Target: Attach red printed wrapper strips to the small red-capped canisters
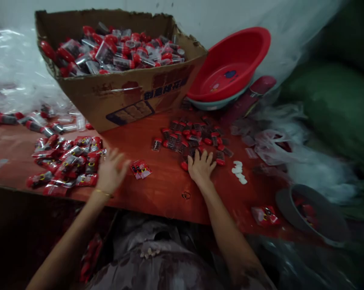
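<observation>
On the red tabletop (160,201), my right hand (202,166) lies with spread fingers at the near edge of a loose group of small clear containers with red caps (194,137). Its fingertips touch or rest just over the closest ones. My left hand (111,171), a little blurred, has its fingers apart beside a heap of red printed packets (68,163). Nothing shows in its grasp. Between the hands lie a few flat red printed wrappers (140,168). A small ring-like band (186,195) sits nearer the table's front edge.
A cardboard box (133,94) full of red-capped containers stands behind. Right of it lean a red basin (227,64) and a dark red bottle (248,98). White pieces (239,172), a packet stack (265,216), a grey bowl (313,215) and plastic bags (308,161) occupy the right side.
</observation>
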`<state>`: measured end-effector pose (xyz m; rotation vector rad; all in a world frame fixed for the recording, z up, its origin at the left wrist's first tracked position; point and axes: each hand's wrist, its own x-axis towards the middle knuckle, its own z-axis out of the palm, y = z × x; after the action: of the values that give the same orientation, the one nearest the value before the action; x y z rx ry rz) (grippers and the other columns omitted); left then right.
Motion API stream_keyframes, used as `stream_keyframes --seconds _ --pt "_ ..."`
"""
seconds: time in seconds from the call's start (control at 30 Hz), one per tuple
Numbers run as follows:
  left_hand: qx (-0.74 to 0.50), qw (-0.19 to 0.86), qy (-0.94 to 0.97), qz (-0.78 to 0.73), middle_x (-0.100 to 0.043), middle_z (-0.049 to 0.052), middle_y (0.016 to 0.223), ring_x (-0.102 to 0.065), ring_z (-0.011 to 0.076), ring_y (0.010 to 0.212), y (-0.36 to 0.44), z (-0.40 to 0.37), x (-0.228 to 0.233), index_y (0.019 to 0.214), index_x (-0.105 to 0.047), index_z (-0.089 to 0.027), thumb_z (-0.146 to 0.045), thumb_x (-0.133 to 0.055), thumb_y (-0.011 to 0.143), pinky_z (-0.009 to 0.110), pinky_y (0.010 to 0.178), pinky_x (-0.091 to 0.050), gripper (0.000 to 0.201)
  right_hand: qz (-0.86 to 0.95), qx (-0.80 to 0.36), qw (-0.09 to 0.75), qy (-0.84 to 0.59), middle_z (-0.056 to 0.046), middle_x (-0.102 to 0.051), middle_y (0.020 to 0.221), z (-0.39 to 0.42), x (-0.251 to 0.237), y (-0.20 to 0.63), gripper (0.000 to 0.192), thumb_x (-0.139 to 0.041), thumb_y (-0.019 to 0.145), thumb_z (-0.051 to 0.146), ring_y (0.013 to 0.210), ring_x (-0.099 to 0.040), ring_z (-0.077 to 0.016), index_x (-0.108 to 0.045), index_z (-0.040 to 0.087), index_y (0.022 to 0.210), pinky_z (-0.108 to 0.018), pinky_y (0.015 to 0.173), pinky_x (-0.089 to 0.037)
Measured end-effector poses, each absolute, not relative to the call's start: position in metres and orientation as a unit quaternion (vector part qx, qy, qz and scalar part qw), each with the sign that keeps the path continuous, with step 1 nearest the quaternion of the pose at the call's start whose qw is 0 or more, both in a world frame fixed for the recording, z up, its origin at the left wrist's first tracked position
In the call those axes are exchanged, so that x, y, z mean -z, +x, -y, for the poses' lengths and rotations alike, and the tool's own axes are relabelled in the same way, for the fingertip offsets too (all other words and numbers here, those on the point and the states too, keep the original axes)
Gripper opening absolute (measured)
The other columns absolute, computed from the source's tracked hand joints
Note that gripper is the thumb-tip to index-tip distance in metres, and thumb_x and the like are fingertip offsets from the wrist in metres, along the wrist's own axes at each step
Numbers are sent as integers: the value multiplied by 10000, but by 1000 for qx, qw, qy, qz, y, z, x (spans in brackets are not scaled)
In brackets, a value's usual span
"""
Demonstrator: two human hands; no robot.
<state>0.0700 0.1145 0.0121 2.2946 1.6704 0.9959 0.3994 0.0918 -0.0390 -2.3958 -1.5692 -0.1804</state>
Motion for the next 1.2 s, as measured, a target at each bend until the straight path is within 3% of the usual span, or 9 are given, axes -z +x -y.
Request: stream_keyframes --seconds 0.07,0.17,0.5,0.57,0.7,0.87,1.0,1.1,1.2 --pt "-245 68 807 -533 -581 151 1236 -397 372 1259 108 -109 5 1007 -662 -188 -411 -568 790 558 1011 -299 326 550 47 141 -822 -214 -307 1439 -82 38 389 531 -314 910 419 1338 -194 -413 -461 99 1307 -674 979 -215" --pt "-206 71 812 -541 -580 126 1255 -392 366 1273 131 -102 24 1054 -664 -240 -358 -562 804 568 1018 -287 295 581 39 165 -796 -216 -323 1431 -67 35 378 491 -331 909 394 1349 -199 -384 -503 95 1259 -648 1007 -211" --pt "-248 61 803 -538 -650 69 1167 -387 339 1289 127 -100 25 912 -721 -279 -258 -535 811 595 1050 -221 212 698 33 325 -637 -116 -550 1267 -47 21 315 243 -472 872 289 1309 -336 -296 -625 198 1037 -611 1052 -153" --pt "-278 59 785 -550 -631 79 1198 -396 344 1281 129 -102 18 878 -728 -264 -305 -537 815 594 1043 -233 205 697 7 361 -620 -102 -601 1201 -47 17 305 225 -484 869 281 1240 -431 -276 -633 209 1022 -558 1054 -214" --pt "-332 70 768 -543 -569 88 1284 -386 337 1290 135 -97 -3 921 -721 -255 -353 -526 823 582 1046 -237 240 648 -158 432 -607 -99 -670 1048 -48 7 293 280 -514 852 365 973 -599 -228 -626 201 1050 -385 882 -448" --pt "-372 94 771 -508 -518 74 1340 -331 305 1329 150 -80 -16 1003 -693 -256 -274 -544 812 552 1091 -165 243 551 -377 514 -539 -28 -674 782 -54 4 280 280 -490 849 401 723 -607 -159 -644 168 830 -270 692 -479" --pt "-447 289 666 -523 -566 125 1280 -504 272 1196 159 -73 -7 1177 -589 -179 -363 -562 805 455 1013 -366 416 515 -362 537 -562 28 -526 568 -55 6 280 324 -471 843 396 547 -474 -107 -566 174 626 -214 542 -391" --pt "-446 510 552 -486 -700 105 1006 -649 217 902 162 -69 1 1018 -656 -125 -424 -585 769 343 817 -505 395 526 -326 533 -577 43 -442 525 -52 9 282 344 -454 843 398 509 -406 -95 -505 185 578 -210 501 -334" --pt "-453 619 420 -485 -716 74 843 -644 165 709 167 -66 0 851 -690 -114 -451 -701 639 281 670 -518 399 538 -290 523 -595 49 -396 515 -48 13 279 365 -422 860 403 496 -381 -93 -446 197 559 -215 491 -309"
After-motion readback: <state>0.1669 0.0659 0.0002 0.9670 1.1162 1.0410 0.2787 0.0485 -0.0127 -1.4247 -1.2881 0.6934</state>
